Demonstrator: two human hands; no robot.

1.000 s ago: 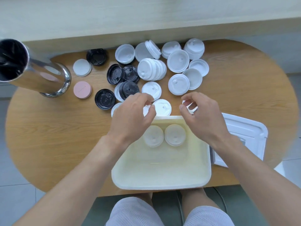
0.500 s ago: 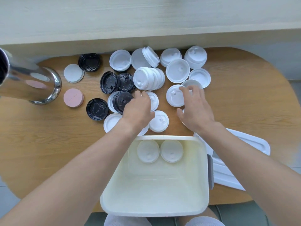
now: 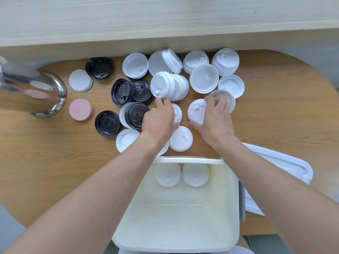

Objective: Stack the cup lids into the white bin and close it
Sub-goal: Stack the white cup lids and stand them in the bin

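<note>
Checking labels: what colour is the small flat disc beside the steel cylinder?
Pink, plain; the disc shows clearly in the head view.

Bright, even, diffuse light fills the scene, and shadows are soft and short. The polished steel cylinder (image 3: 31, 92) at the left edge mirrors a pale disc and a pink one and carries bright streaks of glare. The glossy black plastic cup lids (image 3: 122, 91) show small highlights. Wide-angle distortion bows the rounded wooden table (image 3: 55, 153) and stretches the forearms at the lower corners. Focus is mildly soft throughout.
</note>
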